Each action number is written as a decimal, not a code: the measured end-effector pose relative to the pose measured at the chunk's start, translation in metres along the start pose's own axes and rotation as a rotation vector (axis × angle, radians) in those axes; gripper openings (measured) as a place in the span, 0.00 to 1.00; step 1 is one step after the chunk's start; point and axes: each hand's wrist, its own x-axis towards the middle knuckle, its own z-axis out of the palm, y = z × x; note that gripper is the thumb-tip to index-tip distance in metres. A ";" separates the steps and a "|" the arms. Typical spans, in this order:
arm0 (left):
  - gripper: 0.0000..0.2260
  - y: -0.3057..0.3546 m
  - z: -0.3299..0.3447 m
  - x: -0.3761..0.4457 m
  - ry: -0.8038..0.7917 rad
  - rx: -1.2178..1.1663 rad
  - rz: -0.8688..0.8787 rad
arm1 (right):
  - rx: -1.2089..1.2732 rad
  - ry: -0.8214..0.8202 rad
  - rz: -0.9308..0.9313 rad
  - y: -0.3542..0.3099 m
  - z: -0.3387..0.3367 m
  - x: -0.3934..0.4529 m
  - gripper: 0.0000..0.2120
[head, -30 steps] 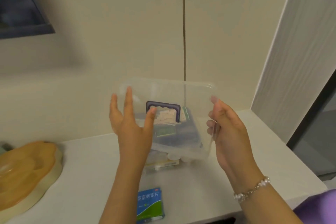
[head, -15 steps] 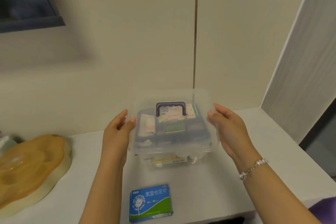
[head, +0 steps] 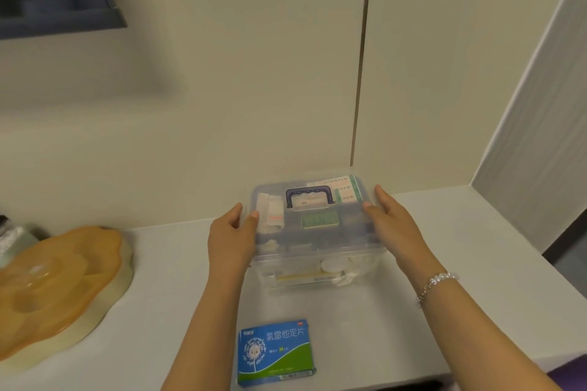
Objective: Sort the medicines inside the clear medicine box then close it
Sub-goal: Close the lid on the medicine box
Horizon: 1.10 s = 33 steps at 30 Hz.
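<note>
Head: medicine box (head: 313, 233) between hands.

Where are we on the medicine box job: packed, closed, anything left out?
Done: packets and strips lie inside the clear medicine box. In hand: the left hand and right hand hold the lid by its two ends, down on the box; whether it has latched cannot be told. Left: a blue and green medicine carton lies outside on the counter.
</note>
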 end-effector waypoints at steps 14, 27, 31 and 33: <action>0.27 -0.007 -0.008 0.001 -0.241 -0.176 -0.333 | 0.144 -0.089 0.286 0.006 -0.009 0.001 0.21; 0.06 -0.007 0.005 -0.010 0.064 -0.252 -0.063 | 0.037 0.188 -0.045 0.012 0.004 -0.003 0.16; 0.11 -0.007 0.009 -0.013 0.099 -0.136 0.039 | -0.046 0.201 -0.126 0.012 0.005 -0.002 0.18; 0.11 -0.006 0.010 -0.012 0.104 -0.139 0.051 | -0.059 0.202 -0.139 0.013 0.005 -0.002 0.18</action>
